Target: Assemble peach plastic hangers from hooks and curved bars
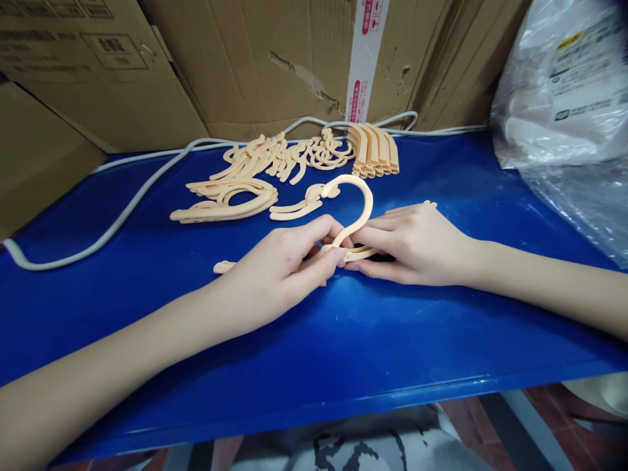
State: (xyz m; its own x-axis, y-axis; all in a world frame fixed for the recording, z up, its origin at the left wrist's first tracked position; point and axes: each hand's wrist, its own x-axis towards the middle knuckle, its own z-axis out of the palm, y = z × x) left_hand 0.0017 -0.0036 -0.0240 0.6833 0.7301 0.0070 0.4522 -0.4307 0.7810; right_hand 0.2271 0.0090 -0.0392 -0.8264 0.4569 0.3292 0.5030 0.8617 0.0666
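A beige plastic clothes hanger [367, 203] is held between my hands near the middle of the table, its hook standing up and curving to the left. My left hand [282, 258] grips it at the base of the hook with thumb and fingers. My right hand [422, 243] is closed around the hanger's right arm, palm down. One beige end pokes out left of my left wrist, and a small beige tip shows beyond my right hand. My fingers hide most of the hanger's middle. Just behind lie a few loose beige hanger parts [297, 209].
On the blue table [304, 366] are flat hanger pieces [230, 208], a heap of arms and hooks [260, 157], and stacked curved pieces [375, 154]. A white cable [142, 196] runs along the back by cardboard boxes [265, 65]. A clear plastic bag [564, 98] stands right.
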